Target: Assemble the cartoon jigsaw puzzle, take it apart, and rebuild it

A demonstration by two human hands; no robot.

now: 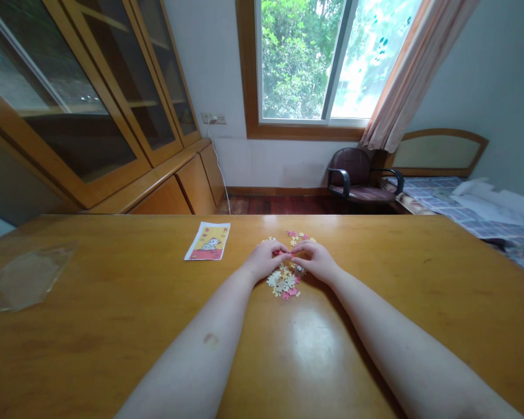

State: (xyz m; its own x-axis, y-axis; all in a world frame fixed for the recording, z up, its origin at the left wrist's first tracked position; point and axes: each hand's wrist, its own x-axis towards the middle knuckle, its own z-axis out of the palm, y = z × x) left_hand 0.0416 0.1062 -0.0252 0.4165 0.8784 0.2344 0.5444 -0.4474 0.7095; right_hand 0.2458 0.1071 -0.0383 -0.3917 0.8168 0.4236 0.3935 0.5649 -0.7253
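Over a loose pile of jigsaw puzzle pieces, my two hands meet with their fingertips nearly touching. My left hand is closed in a pinch, with a bit of pink puzzle piece showing at its fingers. Pinched from the other side, a small pink puzzle piece sits at the fingertips of my right hand. The pile below is white, yellow and pink, and my hands partly cover it. More puzzle pieces lie just beyond my hands.
A picture card with a white cartoon animal lies left of my hands. Farther left is a clear plastic bag on the wooden table. Past the table's far edge stand an armchair and a bed.
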